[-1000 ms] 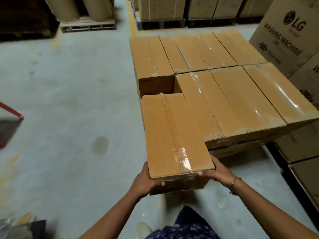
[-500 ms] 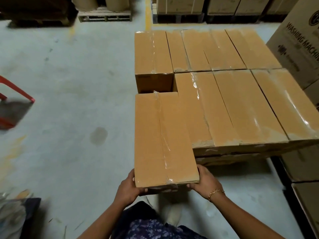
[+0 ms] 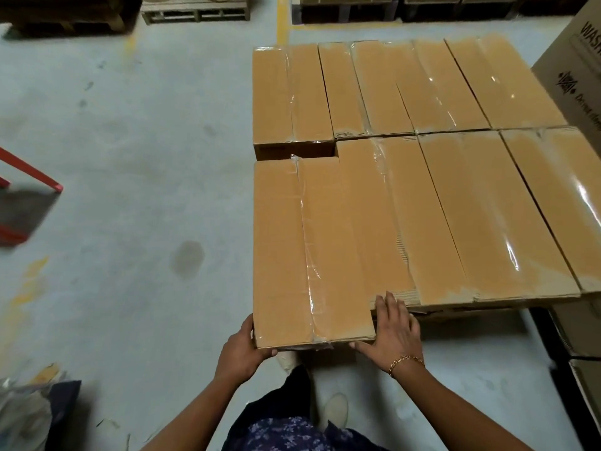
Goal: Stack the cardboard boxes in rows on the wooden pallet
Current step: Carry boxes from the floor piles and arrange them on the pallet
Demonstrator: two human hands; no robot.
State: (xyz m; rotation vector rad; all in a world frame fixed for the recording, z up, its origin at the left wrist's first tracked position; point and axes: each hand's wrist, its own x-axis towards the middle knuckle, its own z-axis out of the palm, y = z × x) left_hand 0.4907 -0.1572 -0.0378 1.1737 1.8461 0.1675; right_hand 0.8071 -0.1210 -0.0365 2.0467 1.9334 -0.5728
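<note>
A long taped cardboard box point(image 3: 309, 252) lies at the near left corner of the stack, level with its neighbours and sticking out a little toward me. My left hand point(image 3: 242, 351) grips its near left corner, thumb on the side. My right hand point(image 3: 392, 330) rests flat against its right near corner, fingers straight and spread. The stacked boxes point(image 3: 455, 206) form two rows of taped cartons. A small gap point(image 3: 312, 154) stays between this box and the far left box point(image 3: 291, 99). The pallet under them is hidden.
Large printed washing-machine cartons point(image 3: 575, 79) stand close on the right. A red metal frame point(image 3: 29, 177) is on the floor at left. Other pallets point(image 3: 195, 11) and stacks line the far side. A bag point(image 3: 29, 415) lies near left. My foot point(image 3: 335, 411) is below the box.
The box has gone down and forward into the near left slot and straightened. My right hand has opened from gripping the corner to lying flat beside it.
</note>
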